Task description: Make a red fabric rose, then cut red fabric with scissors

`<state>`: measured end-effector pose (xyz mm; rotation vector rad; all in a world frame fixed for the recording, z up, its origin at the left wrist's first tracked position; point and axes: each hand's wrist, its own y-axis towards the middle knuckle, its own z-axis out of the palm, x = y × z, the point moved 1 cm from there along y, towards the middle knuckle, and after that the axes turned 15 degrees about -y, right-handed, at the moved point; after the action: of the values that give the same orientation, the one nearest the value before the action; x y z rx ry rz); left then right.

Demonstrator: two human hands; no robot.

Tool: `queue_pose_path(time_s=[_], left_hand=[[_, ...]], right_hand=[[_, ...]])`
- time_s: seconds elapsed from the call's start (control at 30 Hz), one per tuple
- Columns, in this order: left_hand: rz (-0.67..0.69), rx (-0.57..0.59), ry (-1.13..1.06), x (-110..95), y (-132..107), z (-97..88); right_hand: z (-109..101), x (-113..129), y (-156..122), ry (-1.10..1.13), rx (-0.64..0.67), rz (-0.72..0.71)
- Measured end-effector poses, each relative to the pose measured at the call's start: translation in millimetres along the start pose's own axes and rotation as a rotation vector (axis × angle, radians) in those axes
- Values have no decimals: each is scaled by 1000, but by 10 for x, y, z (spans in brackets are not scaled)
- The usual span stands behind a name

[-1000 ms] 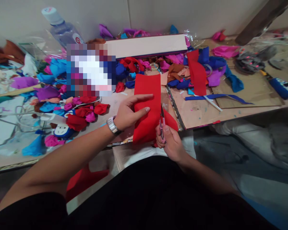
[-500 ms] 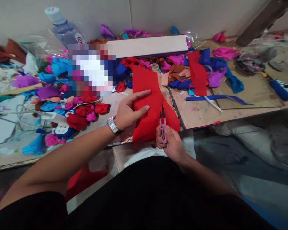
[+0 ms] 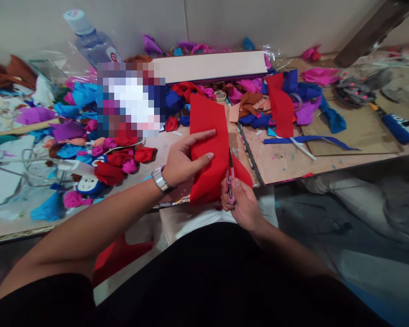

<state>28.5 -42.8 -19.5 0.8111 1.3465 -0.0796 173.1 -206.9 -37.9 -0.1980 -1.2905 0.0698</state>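
A red sheet [image 3: 209,122], thin like crepe paper or cloth, hangs over the table's front edge. My left hand [image 3: 187,156] grips its left side, thumb and index finger on top and the other fingers hidden beneath. In my right hand [image 3: 241,200] is a pair of small scissors [image 3: 231,181] with pink handles, its blades pointing away from me and nearly closed at the sheet's right side. A cut red piece [image 3: 241,171] leans off to the right of the blades, above my right hand.
Crumpled coloured pieces [image 3: 71,129] cover the table's left side around a power strip [image 3: 88,184]. A clear bottle [image 3: 95,45] and a long pale box [image 3: 211,63] stand at the back. A red strip [image 3: 282,106] and a blue strip [image 3: 310,140] lie right.
The scissor blades have come together at the sheet. The red piece on the right has sunk lower and away from the main sheet. Both hands stay almost in place.
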Motion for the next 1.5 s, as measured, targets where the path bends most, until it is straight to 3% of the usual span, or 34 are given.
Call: queue_pose_path(time_s=[1.2, 1.5], left_hand=[[-26, -26, 15, 5, 16, -12], [-26, 27, -23, -22, 1, 9]], right_hand=[[21, 6, -12, -10, -24, 8], [-12, 43, -2, 2, -31, 6]])
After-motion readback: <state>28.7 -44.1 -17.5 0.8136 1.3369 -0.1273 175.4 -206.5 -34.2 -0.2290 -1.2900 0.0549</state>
